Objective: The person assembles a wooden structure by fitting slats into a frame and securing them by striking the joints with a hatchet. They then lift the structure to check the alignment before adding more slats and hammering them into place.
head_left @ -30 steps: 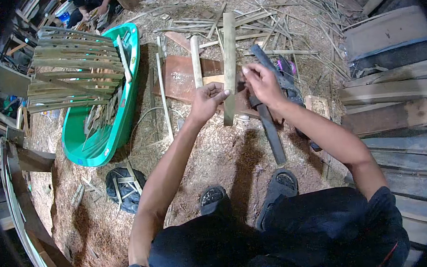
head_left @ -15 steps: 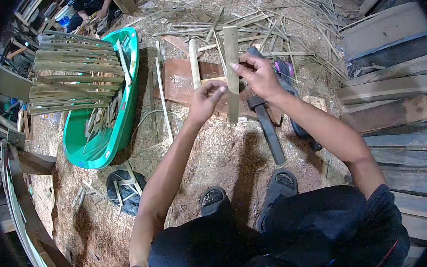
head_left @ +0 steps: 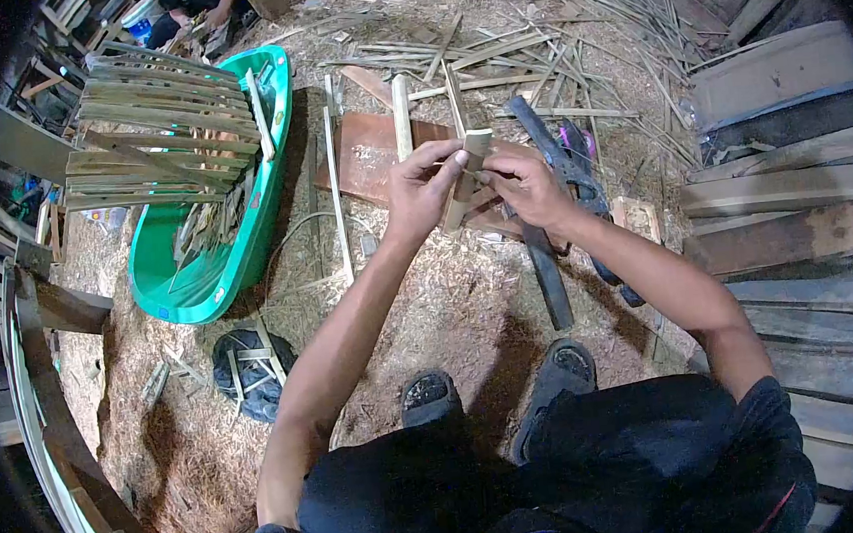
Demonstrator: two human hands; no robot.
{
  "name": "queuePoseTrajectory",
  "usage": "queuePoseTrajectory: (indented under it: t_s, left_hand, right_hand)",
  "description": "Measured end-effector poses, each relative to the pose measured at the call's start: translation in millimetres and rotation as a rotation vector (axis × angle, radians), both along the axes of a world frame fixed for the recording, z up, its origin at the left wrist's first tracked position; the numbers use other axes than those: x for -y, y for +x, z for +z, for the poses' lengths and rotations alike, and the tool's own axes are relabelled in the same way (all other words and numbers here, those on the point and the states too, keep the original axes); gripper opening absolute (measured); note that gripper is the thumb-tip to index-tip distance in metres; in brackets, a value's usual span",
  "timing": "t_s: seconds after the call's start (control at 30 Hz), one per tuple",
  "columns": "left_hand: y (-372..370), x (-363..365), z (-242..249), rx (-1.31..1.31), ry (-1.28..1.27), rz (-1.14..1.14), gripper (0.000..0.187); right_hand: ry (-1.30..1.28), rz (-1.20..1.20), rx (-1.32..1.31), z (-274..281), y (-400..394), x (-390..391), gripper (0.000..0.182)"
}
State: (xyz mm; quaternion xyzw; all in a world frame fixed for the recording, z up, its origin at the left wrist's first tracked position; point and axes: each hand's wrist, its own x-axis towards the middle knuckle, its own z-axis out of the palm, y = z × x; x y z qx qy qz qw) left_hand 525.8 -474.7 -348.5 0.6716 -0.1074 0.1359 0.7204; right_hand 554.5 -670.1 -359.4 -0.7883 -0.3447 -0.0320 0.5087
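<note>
In front of me a short piece of flat wood [head_left: 477, 144] is held between both hands, one end tilted up toward the camera. My left hand [head_left: 416, 195] pinches its left edge with thumb and fingers. My right hand [head_left: 533, 193] is closed around its right side, the fingertips partly hidden by the wood. Just beyond lies a reddish-brown board [head_left: 358, 157], with a pale wooden stick [head_left: 402, 118] rising beside my left hand. Below my right hand, a dark bar-shaped tool [head_left: 548, 282] lies on the ground, next to a black tool [head_left: 576, 167] with pink marks.
At left stands a green tub [head_left: 214, 298] with several slats [head_left: 160, 122] laid across it. Loose strips [head_left: 499, 45] litter the sawdust floor beyond. Planks [head_left: 795, 237] line the right side. A black bag [head_left: 255, 375] holds wood scraps. Another person's hand [head_left: 219, 17] shows at top left.
The wood piece has tilted from upright, bringing its end toward the camera. My left hand has moved up and right onto it; my right hand has dropped lower along it.
</note>
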Motion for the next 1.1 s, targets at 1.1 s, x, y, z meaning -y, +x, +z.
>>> queuePoseTrajectory:
  t_s: [1.1]
  left_hand:
    - [5.9,-6.5,27.7,-0.157,-0.078,0.019,0.018]
  right_hand:
    - [0.183,0.039,-0.336,30.9,-0.5,-26.2,0.023]
